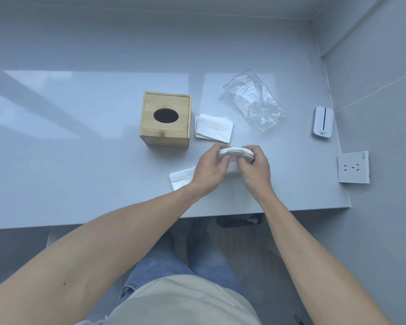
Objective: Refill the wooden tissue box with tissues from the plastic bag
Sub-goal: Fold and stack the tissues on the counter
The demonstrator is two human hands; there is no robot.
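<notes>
The wooden tissue box [165,118] stands on the grey counter, lid on, its oval slot dark. Just right of it lies a small pile of white tissues [214,127]. Farther right and back, the clear plastic bag [253,101] with a red seal strip lies flat and looks empty. In front of the pile, my left hand [210,170] and my right hand [254,167] both pinch a folded stack of tissues [236,153], bent into an arch above the counter. Another tissue [180,179] lies partly under my left wrist.
A small white device [322,121] lies near the right wall. A white wall socket [353,167] sits at the counter's right end. The counter's front edge [150,220] runs just under my forearms, with my lap below it.
</notes>
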